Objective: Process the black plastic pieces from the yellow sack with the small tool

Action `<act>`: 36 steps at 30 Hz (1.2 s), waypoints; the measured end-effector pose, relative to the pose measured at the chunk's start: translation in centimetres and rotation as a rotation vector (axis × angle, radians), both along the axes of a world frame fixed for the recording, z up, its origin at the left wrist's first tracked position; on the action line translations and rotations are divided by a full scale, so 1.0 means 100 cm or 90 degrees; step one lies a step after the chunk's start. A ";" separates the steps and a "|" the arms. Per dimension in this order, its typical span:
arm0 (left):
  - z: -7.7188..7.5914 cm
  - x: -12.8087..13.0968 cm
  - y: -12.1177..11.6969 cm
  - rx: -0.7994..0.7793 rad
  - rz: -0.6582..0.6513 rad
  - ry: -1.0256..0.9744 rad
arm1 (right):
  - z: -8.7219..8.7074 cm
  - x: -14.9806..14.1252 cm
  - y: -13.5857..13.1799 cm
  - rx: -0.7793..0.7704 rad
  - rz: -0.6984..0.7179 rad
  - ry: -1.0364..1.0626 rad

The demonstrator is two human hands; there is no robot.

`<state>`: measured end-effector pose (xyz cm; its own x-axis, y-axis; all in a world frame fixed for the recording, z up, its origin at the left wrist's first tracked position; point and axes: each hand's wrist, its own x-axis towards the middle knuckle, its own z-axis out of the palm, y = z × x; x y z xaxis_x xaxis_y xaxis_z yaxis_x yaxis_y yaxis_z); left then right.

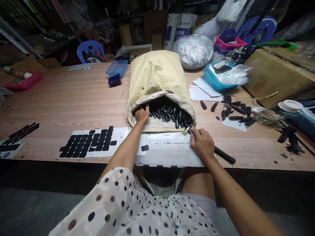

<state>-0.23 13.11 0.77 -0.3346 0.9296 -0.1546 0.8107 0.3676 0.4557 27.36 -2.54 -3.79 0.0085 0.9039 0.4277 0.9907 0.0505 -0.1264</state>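
Note:
A yellow woven sack (157,75) lies on the wooden table (64,101) with its mouth toward me, full of small black plastic parts (169,114). My left hand (141,113) reaches into the left side of the mouth, fingers curled down among the parts. My right hand (202,143) rests on a white sheet (169,150) at the table's front edge, closed round a black-handled tool (223,155) whose tip points at the sack's rim. A white sheet with several black stickers (91,143) lies to the left.
Loose black parts (233,109) lie scattered right of the sack. A cardboard box (275,73), blue trays (216,78) and plastic bags stand at the back right. A small blue basket (117,68) and red tray (23,82) sit at the back left.

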 end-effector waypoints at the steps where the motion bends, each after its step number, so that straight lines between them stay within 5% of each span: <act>1: -0.001 0.005 -0.007 0.014 0.007 -0.004 | 0.001 0.000 0.000 -0.003 0.000 0.001; 8: -0.009 0.029 -0.055 0.084 -0.099 -0.164 | 0.001 -0.001 0.002 -0.007 0.001 0.005; 13: -0.010 0.017 -0.064 0.174 -0.121 -0.357 | -0.001 -0.001 0.005 -0.006 -0.006 -0.007; 17: -0.005 -0.001 -0.065 0.210 -0.029 -0.252 | -0.004 -0.002 0.006 -0.007 -0.013 -0.007; 22: 0.006 0.002 -0.070 0.036 0.014 -0.073 | -0.005 -0.001 0.008 -0.012 -0.016 -0.009; 28: 0.023 0.010 -0.073 -0.010 0.042 -0.075 | -0.002 -0.002 0.009 -0.026 -0.017 -0.007; 33: 0.031 0.009 -0.099 0.174 -0.042 -0.336 | -0.002 -0.003 0.009 -0.028 -0.021 -0.010; 36: 0.033 0.015 -0.123 0.062 -0.033 -0.642 | -0.002 -0.003 0.010 -0.030 -0.020 -0.019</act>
<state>1.32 0.84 4.08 -0.0491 0.9630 -0.2649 0.0446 0.2671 0.9626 27.06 -1.52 -3.95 0.0254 0.9227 0.3847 0.9950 0.0138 -0.0987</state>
